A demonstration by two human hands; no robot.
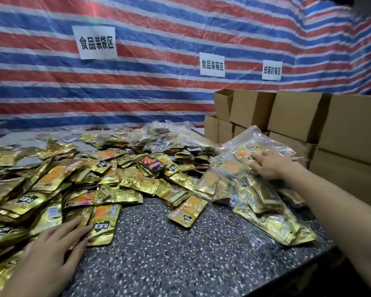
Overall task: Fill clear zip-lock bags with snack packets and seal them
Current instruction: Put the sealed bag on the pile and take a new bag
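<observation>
The left hand [51,254], at seven o'clock, lies flat with straight fingers on the loose snack packets [104,224]. The nearest packet's long axis runs one to seven. At two o'clock, the right hand [270,166] presses straight fingers on a filled zip-lock bag [255,144].

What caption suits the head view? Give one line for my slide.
Left hand rests on loose gold snack packets; right hand touches a filled clear bag beside stacked cardboard boxes.

Dark speckled table [159,254]. Brown cardboard boxes [296,116] stacked at back right, on table edge. Red/blue/white striped tarp [137,93] hangs behind, w/ 3 white paper signs [96,42] on it, black Chinese chars.
</observation>
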